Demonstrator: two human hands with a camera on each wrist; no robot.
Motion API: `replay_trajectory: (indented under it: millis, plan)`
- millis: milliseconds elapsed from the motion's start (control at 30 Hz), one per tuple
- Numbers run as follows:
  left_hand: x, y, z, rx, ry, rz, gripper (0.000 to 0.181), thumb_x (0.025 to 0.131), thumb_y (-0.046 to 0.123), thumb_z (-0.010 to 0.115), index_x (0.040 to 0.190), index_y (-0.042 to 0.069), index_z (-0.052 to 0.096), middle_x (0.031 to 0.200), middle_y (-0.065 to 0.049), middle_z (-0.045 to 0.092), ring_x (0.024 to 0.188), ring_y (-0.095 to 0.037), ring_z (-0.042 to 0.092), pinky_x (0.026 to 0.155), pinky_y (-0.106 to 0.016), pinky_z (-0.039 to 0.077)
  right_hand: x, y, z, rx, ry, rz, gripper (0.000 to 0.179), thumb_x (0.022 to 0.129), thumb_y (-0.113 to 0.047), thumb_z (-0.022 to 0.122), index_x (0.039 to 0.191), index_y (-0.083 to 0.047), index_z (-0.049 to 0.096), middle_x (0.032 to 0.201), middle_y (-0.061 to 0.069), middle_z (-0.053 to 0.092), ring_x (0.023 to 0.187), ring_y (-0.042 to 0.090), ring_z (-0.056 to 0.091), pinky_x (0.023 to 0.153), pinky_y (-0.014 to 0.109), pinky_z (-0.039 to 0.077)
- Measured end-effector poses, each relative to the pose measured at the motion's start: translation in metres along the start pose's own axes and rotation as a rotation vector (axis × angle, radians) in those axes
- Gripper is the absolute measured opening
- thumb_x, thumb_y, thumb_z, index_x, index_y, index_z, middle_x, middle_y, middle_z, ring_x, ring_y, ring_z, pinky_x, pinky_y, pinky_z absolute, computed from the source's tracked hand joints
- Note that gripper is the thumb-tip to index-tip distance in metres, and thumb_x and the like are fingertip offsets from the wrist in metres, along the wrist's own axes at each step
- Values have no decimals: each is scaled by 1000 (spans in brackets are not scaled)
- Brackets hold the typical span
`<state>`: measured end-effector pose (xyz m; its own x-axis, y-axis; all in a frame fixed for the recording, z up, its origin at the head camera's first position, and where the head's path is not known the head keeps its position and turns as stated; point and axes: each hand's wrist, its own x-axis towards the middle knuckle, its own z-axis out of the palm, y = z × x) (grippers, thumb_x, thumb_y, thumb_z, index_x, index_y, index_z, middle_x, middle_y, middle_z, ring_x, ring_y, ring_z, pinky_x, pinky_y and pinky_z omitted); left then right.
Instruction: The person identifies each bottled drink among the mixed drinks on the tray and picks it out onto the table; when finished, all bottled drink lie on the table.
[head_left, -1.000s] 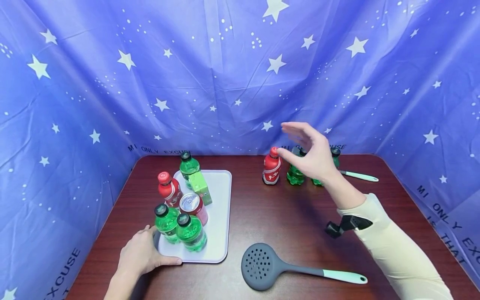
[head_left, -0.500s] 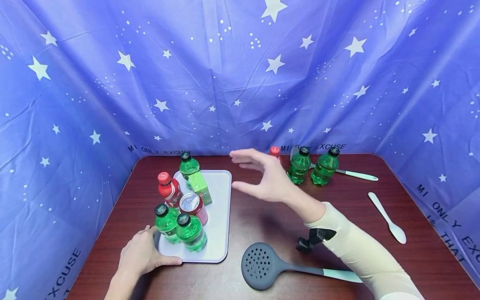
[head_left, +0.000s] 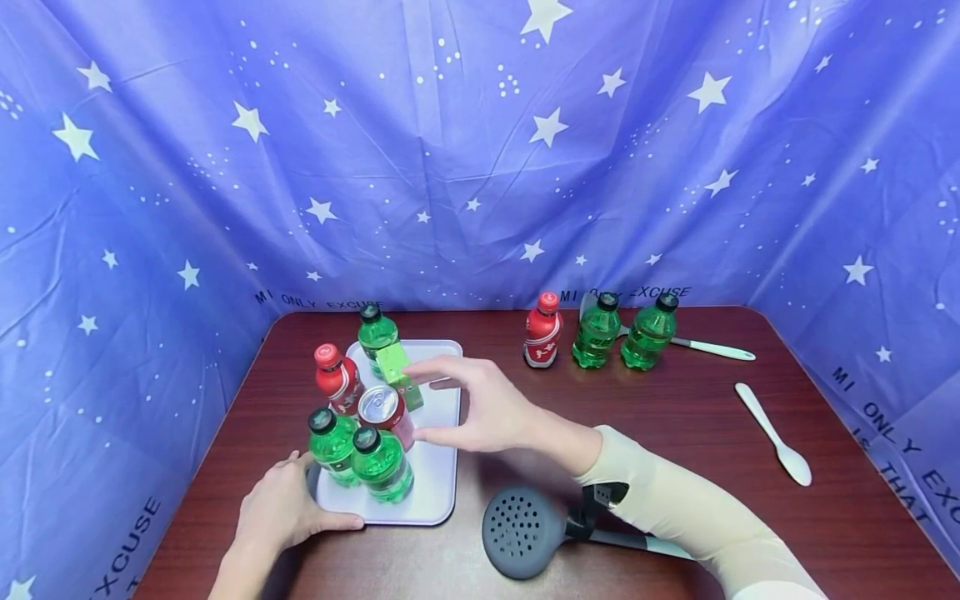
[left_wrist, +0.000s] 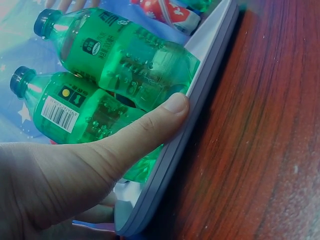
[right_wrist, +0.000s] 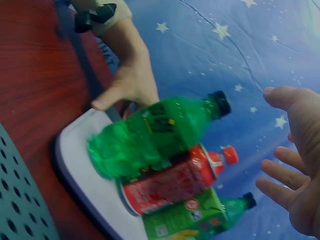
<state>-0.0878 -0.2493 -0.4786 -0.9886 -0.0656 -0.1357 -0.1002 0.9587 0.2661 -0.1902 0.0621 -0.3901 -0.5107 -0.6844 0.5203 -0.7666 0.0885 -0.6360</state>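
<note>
On the dark wooden worktop [head_left: 525, 400] a pale tray [head_left: 442, 467] serves as the anchor for everything here. The left hand [head_left: 281, 508] grips the tray's near left corner, thumb pressed along the rim beside two green bottles [head_left: 360, 454] standing at the tray's near end. The right hand [head_left: 480, 404] hovers over the tray's right side, fingers spread apart and holding nothing, its fingertips just short of the small green carton [head_left: 397, 371] that stands upright toward the tray's far end, with the red can [head_left: 386, 412] just nearer than the carton. The carton lies to the left of the right hand and slightly beyond it, its long axis vertical though a little tilted; the right hand is clearly the nearer one. Also on the tray are a red bottle [head_left: 337, 379] at its left edge and another green bottle [head_left: 375, 329] at its far end. Well to the right of the tray stand three more bottles [head_left: 596, 333], and a slotted spoon [head_left: 525, 533] lies near the tray's near right corner.
</note>
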Motion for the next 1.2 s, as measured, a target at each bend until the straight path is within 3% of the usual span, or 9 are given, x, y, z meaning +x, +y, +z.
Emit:
replay_trajectory:
  millis: [133,333,733,967,1200]
  plan:
    - [-1,0,1,0,8,3,139,40,92,86,142,0,63,137,-40,62,133,-57,57,92,-71,56,-1,1,11,-59,-31,-22,67,82,-26,94,139,-8,66,132,6,76,121,10,72,104,24,58]
    - [0,-1,2,0,20,10,140,39,92,86,142,0,63,138,-42,61,131,-57,59,91,-70,56,-2,1,28,-60,-57,-50,70,80,-26,95,140,-4,65,132,9,76,119,20,75,106,24,56]
    - [0,0,0,3,8,5,139,41,89,89,142,-2,62,138,-42,61,131,-57,59,92,-70,56,-8,2,58,-103,-155,-7,71,81,-29,95,142,-8,64,131,2,74,106,11,73,99,21,57]
    - [0,0,0,1,13,3,139,40,88,89,142,-2,62,139,-43,60,131,-57,59,91,-70,57,-6,3,66,-170,-154,27,69,82,-33,94,140,-10,66,127,1,75,106,13,70,95,23,57]
    - [1,0,1,3,4,-3,140,41,89,88,143,-2,61,140,-43,59,131,-57,58,92,-70,57,-5,3,71,-252,-170,11,63,83,-38,93,135,-11,69,127,-1,72,116,12,65,106,20,51]
